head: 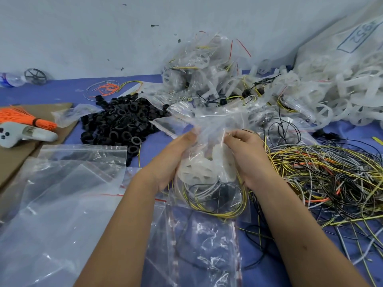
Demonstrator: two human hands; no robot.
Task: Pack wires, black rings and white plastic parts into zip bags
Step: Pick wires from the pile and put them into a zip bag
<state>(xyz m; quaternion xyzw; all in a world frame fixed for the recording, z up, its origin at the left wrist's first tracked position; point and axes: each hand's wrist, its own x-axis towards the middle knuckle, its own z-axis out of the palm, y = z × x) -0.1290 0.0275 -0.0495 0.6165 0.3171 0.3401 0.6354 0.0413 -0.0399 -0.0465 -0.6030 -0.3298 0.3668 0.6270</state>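
Zip bag (209,183) with a white plastic part (194,172) and coiled wires (215,204) inside is held up at centre, left hand (174,160) and right hand (246,154) pinching its top edge from either side. Black rings (120,123) are heaped behind left; a loose wire tangle (323,179) sprawls right; empty bags (62,195) lie left.

Two bare hands hold a clear zip bag (209,162) above a blue bench (68,90) — the left hand (176,156) and right hand (246,154) pinch its top. Inside lie white plastic parts (199,170) and coiled wires (215,199). A pile of black rings (120,121) sits to the left, tangled loose wires (323,177) to the right.
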